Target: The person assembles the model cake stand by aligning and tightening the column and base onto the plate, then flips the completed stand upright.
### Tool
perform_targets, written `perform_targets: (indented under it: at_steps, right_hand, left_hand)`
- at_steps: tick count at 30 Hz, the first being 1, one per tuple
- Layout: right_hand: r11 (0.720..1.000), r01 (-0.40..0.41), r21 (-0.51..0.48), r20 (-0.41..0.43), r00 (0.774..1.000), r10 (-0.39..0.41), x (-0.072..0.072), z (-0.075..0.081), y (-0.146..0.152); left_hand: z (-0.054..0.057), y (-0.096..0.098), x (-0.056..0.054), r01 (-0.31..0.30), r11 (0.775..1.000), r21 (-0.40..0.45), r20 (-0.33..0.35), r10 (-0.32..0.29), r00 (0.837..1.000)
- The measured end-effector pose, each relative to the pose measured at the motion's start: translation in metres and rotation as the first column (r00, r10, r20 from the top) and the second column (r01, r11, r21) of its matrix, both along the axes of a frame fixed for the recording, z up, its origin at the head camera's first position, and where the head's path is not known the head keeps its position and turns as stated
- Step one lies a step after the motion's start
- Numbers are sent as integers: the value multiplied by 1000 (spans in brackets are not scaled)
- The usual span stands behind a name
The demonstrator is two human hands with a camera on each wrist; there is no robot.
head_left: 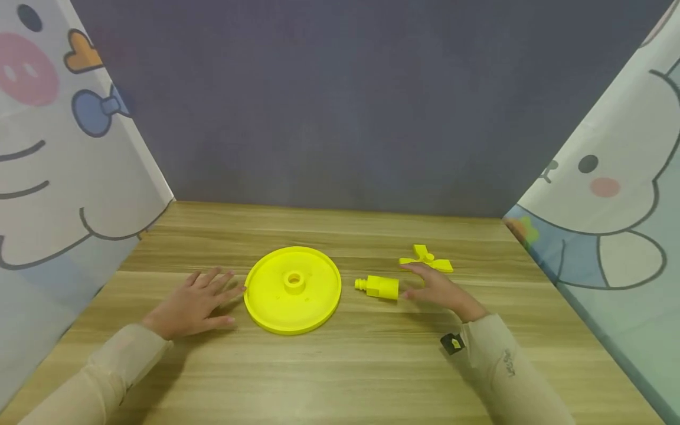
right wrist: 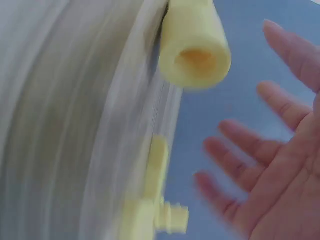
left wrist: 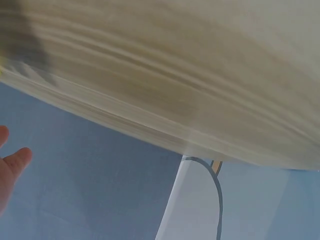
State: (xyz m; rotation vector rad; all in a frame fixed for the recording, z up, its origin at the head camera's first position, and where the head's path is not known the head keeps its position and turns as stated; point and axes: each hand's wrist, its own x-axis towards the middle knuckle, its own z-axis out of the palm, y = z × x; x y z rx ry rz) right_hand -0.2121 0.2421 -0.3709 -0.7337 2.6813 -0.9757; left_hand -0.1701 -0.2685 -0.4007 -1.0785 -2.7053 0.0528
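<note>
A round yellow disc (head_left: pixel 265 307) with a raised rim and a central hollow boss lies on the table. My left hand (head_left: pixel 193 304) is at its left side, fingers spread, the fingertips at or very near the rim. To the disc's right a yellow cylindrical piece (head_left: pixel 383 287) lies on its side, its ridged narrow end toward the disc; the right wrist view shows a hole in its wide end. Close to that wide end is my right hand (head_left: pixel 438 290), fingers extended and holding nothing. Just beyond the right hand sits a yellow three-bladed propeller-like part (head_left: pixel 423 258), partly covered by the fingers.
The wood-grain table (head_left: pixel 319 378) ends at a dark grey back panel (head_left: pixel 340 106). Cartoon-printed side panels stand at the left (head_left: pixel 69 153) and the right (head_left: pixel 611 195). A small black tag (head_left: pixel 453 343) is by the right cuff.
</note>
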Motion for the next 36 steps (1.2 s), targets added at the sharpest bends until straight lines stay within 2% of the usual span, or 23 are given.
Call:
perform_targets:
  at_steps: [2,5,7,9,11,17,22,27,29,36]
  right_hand:
    - [997,53,-56,148,988,-44,-2,0,-4]
    - [981,161,-109,320,940,-119,-5,1,-9]
    - [971,201,-128,368,919,-141,-7,1,-11]
    - [971,203,-128,375,916,-143,-8,1,-12]
    - [975,187,-119,368,920,-132,-9,-1,-13]
    - [987,134,-86,354,930,-96,-15,-9,-17]
    - [985,150,-88,367,924,-108,-18,-14,-22]
    - [974,182,-134,440,892,-106,-21,-18,-25]
    - [963,218,-161,482,869,-116,-21,-19,-26]
    - [944,272,-186,523,841,-139,-21,-20,-30]
  left_hand:
    - [1,-1,1,-19,1000,-4,26,19,999]
    - [5,3,2,-69,997,18,121,66,990]
    - [6,8,2,-107,993,47,213,95,972]
    - [7,13,0,-143,987,79,284,115,952]
    - [7,18,-2,-166,982,93,317,129,939]
    - [8,24,-7,-175,982,76,291,146,946]
    - [4,23,-11,-165,985,49,280,145,949]
    - [0,23,-15,-169,985,44,287,149,946]
    - [0,23,-17,-165,985,43,293,145,945]
    - [-2,28,-22,-141,989,30,300,126,946]
